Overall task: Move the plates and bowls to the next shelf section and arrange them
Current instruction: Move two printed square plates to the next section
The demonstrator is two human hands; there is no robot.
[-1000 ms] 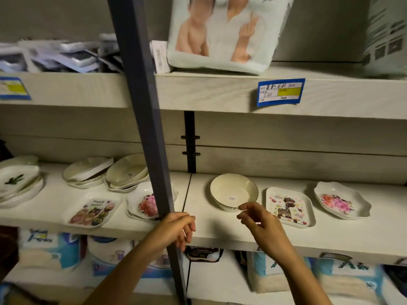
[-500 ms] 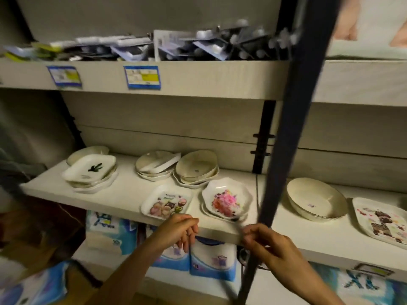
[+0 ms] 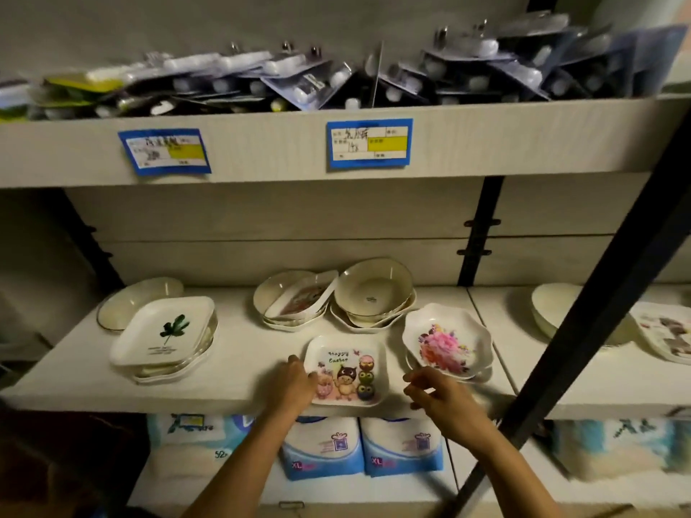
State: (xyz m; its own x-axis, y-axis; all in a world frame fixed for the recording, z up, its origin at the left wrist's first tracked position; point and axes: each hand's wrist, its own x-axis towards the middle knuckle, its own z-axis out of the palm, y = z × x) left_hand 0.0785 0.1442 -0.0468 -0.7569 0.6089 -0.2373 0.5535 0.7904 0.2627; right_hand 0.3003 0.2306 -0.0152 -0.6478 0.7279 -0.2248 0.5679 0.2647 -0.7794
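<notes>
A square "Happy Easter" plate (image 3: 346,362) lies at the front edge of the left shelf section (image 3: 74,375). My left hand (image 3: 295,383) touches its left edge. My right hand (image 3: 439,396) hovers just right of it, fingers apart and empty. A flower plate (image 3: 447,342) sits on a small stack to the right. Behind stand a cream bowl (image 3: 374,293) on plates and a bowl stack with a tilted plate (image 3: 295,300). A leaf plate stack (image 3: 164,334) is at left. The right section holds a cream bowl (image 3: 549,308) and a printed plate (image 3: 665,334).
A dark slanted upright post (image 3: 583,342) crosses the view between the two sections. The shelf above carries blister packs (image 3: 299,80) and blue price labels (image 3: 368,143). Diaper packs (image 3: 359,450) fill the shelf below.
The view has swung left from the right section to the left section. Both hands moved with it and now reach the Easter plate; my left hand has come to its edge.
</notes>
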